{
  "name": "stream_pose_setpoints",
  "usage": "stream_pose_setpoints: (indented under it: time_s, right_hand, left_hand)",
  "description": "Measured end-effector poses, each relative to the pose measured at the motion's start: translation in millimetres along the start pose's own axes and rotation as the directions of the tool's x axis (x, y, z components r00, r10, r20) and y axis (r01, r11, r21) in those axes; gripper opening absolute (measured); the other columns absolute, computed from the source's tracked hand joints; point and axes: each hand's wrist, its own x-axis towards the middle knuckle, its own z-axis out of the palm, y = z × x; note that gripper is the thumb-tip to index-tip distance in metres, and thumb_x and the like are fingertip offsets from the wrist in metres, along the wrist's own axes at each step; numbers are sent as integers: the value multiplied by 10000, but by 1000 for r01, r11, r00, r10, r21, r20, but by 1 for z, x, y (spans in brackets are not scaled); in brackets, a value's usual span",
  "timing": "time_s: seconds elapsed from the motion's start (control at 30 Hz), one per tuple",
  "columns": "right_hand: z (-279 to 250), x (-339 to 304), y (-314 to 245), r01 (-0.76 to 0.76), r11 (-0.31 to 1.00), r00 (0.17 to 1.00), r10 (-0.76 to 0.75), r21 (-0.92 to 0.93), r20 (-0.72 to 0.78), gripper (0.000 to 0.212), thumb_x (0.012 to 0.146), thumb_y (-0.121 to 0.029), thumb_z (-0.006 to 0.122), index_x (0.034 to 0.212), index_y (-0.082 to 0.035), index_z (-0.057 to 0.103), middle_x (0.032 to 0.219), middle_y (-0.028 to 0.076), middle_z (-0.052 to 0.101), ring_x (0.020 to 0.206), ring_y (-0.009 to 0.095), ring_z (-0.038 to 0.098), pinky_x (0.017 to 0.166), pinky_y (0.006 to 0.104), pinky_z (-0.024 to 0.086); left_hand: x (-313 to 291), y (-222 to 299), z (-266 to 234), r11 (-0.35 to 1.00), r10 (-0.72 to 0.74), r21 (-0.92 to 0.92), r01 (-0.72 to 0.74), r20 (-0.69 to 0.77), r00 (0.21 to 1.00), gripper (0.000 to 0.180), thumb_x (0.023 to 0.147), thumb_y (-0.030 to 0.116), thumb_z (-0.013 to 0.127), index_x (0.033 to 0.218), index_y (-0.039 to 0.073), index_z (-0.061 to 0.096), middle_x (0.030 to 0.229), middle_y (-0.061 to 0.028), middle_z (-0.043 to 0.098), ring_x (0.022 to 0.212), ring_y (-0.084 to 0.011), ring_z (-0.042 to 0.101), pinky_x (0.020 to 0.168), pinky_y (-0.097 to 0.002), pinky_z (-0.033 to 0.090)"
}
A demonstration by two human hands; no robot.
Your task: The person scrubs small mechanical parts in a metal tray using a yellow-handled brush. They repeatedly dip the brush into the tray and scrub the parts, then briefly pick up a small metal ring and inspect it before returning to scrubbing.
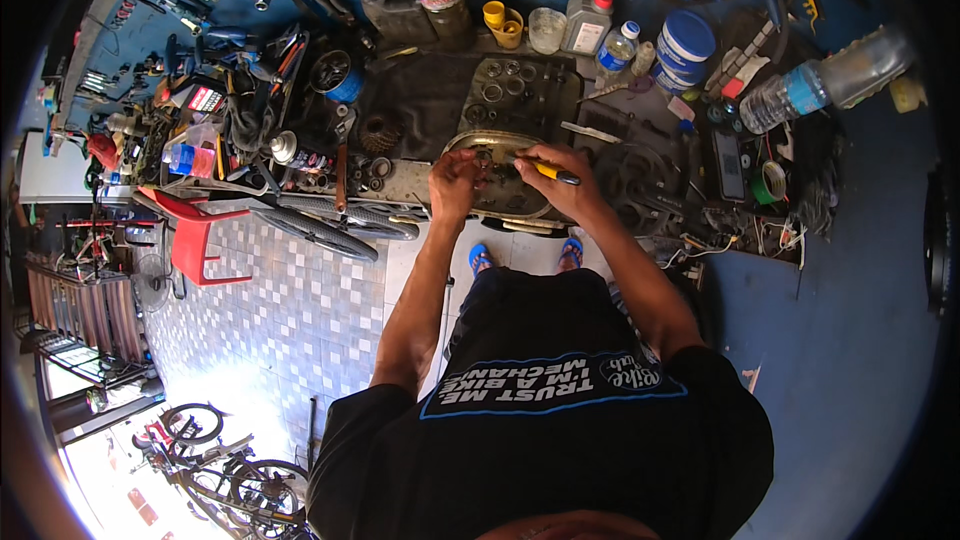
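We grip the yellow tool (547, 169) in our right hand (576, 164), long axis left to right, just right of our left hand (455, 183), which pinches a small part (483, 158)

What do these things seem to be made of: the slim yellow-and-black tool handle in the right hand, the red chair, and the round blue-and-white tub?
Tool handle: probably smooth hard plastic, evenly coloured; black end possibly rubber.
Red chair: likely moulded plastic; back and legs share one even red.
Tub: apparently plastic, given its smooth, slight sheen; painted metal remains possible.
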Motion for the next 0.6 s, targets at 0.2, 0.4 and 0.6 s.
stream_pose_setpoints:
  time_s: [0.2, 0.4, 0.6]
  right_hand:
    - [-4, 9, -2, 61, 998, 998, -61, 23, -10, 237, 949, -225, 803, 1080, -29, 773, 966, 146, 767, 864, 249, 745, 782, 340, 560]
    - [-16, -6, 26, 52, 978, 990, -24, -201, 141, 248, 909, -283, 825, 1020, -68, 768, 897, 161, 743, 858, 337, 720, 769, 392, 550]
    - [0, 8, -21, -113, 983, 992, 105, 144, 63, 246, 928, -265, 818, 1035, -52, 757, 962, 154, 760, 917, 312, 743, 804, 375, 566]
  left_hand:
    - [5, -5, -8, 998, -21, 61, 14, 121, 992, 250, 1030, 51, 609, 1251, -48, 670, 1037, -115, 757, 784, -166, 718, 725, -300, 608]
    - [6, -5, -4, 969, -88, -223, 108, 98, 991, 322, 1029, 12, 596, 1342, -28, 658, 1120, -114, 737, 810, -165, 730, 796, -313, 638]
    - [8, -10, 0, 993, 101, 54, -109, 126, 987, 449, 964, -67, 552, 1400, -14, 648, 1134, -128, 744, 821, -142, 718, 762, -292, 621]
